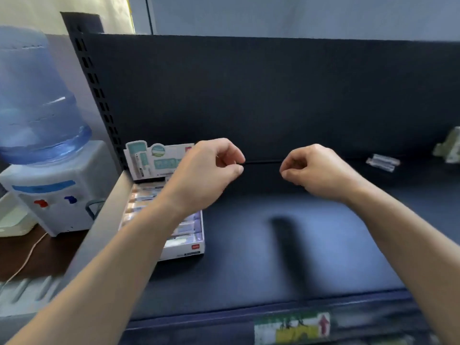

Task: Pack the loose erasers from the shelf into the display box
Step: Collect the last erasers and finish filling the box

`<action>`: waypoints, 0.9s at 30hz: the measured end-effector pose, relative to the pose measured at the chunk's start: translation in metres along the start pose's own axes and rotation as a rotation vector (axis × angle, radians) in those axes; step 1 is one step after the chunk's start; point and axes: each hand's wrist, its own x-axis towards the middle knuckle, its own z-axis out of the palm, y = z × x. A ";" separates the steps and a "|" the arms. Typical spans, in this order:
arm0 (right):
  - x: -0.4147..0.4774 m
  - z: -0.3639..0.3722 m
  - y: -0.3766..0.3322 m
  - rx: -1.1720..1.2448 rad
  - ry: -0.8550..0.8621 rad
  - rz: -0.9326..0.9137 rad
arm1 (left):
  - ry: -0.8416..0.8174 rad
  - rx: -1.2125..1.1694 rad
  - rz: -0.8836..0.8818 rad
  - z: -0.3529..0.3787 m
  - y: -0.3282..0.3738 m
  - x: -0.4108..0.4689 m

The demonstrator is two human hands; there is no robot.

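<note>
The white display box [196,247] lies at the left end of the dark blue shelf [286,245], its printed header card [151,158] standing at the back. Rows of packed erasers [185,229] fill it. My left hand [206,170] hovers above the box's right side, fingers curled, nothing visible in it. My right hand [316,170] hangs over the shelf's middle, fingers curled in the same way and holding nothing. Two loose erasers [383,161] lie at the shelf's far right, well beyond my right hand.
A water dispenser [47,190] with a blue bottle [37,95] stands left of the shelf on a brown table. A crumpled packet [450,145] lies at the far right edge. A perforated upright [99,95] borders the shelf's left side.
</note>
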 end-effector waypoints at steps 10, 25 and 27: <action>-0.033 -0.069 0.115 -0.054 0.192 0.239 | -0.230 -0.071 0.116 0.120 0.069 0.036; 0.041 -0.129 0.266 -0.132 0.034 0.248 | -0.269 0.221 0.073 0.284 0.112 0.148; 0.053 -0.125 0.274 -0.133 -0.004 0.206 | -0.307 0.315 0.057 0.297 0.110 0.159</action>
